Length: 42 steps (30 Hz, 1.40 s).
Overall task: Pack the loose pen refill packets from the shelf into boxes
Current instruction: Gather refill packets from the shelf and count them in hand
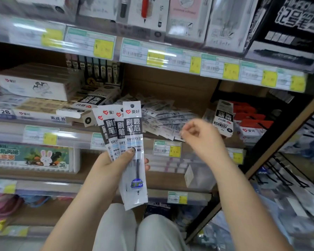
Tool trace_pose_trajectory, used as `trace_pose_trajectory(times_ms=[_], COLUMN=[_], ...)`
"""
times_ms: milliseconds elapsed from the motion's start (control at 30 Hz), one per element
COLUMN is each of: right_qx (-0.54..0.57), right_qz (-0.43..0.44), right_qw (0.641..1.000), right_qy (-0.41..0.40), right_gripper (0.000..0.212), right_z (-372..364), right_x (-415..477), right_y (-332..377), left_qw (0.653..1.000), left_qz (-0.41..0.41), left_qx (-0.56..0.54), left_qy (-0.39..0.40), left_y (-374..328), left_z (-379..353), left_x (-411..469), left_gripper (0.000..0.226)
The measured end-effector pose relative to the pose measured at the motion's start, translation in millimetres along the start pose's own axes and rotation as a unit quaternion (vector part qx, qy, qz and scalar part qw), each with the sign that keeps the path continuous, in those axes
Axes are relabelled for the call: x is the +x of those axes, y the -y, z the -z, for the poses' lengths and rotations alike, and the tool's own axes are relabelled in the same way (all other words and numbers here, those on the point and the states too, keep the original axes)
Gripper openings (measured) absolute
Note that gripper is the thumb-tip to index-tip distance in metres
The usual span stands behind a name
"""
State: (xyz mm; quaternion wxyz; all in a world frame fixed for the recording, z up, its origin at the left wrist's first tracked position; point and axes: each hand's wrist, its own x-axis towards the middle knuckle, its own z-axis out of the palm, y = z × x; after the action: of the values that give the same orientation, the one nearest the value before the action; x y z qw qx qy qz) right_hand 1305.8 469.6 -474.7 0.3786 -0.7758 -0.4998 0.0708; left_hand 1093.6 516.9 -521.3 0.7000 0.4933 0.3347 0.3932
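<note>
1. Gathering step: the left hand (116, 163) is gripping a fan of refill packets (132, 140).
2. The right hand (198, 134), fingers curled, is hovering at the loose pile (161, 115)'s 4 o'clock edge; I cannot tell if it is pinching anything.
3. The next move likely calls for pinching 1 packet free; a box (224, 120) is standing at the pile's 3 o'clock.

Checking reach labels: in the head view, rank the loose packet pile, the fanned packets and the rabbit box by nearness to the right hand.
1. Loose packet pile, on the shelf at the right hand's fingertips.
2. Fanned packets, held in the left hand, to its left.
3. Rabbit box, far left, one shelf lower.
</note>
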Motion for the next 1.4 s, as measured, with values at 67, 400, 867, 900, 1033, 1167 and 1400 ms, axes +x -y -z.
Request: trace_pose_trajectory(times_ms=[67, 400, 867, 900, 1033, 1167, 1400], right_qx=[-0.077, -0.305, -0.428, -0.426, -0.477, -0.474, -0.28], right_qz=[0.052, 0.128, 0.231, 0.216, 0.258, 0.304, 0.377], right_qw=[0.995, 0.931, 0.868, 0.871, 0.837, 0.826, 0.875], right_qy=[-0.025, 0.158, 0.099, 0.11, 0.071, -0.008, -0.122], right_gripper=[0.01, 0.05, 0.033, 0.032, 0.025, 0.03, 0.012], right_z=[3.7, -24.6, -30.8, -30.6, -34.6, -28.5, 5.3], right_x=[27.7, 130.3, 133.9, 133.5, 126.5, 114.9, 48.0], right_y=[3.1, -0.1, 1.1, 1.2, 5.3, 9.1, 46.8], left_qw=[1.0, 1.0, 1.0, 1.0, 0.999, 0.999, 0.981], left_qz=[0.005, 0.002, -0.008, -0.009, -0.009, -0.019, -0.104], left_qx=[-0.002, 0.01, 0.022, 0.025, 0.036, 0.03, 0.136], left_qy=[-0.004, -0.006, 0.006, 0.005, 0.01, -0.002, -0.09], left_y=[0.9, 2.0, 0.7, 0.3, -0.8, -2.4, -2.3], left_z=[0.5, -2.3, -8.3, -10.0, -14.9, -13.4, -5.5], left_x=[3.1, 19.1, 26.2, 25.2, 23.0, 21.0, 20.2], left_gripper=[0.016, 0.011, 0.024, 0.026, 0.019, 0.013, 0.03])
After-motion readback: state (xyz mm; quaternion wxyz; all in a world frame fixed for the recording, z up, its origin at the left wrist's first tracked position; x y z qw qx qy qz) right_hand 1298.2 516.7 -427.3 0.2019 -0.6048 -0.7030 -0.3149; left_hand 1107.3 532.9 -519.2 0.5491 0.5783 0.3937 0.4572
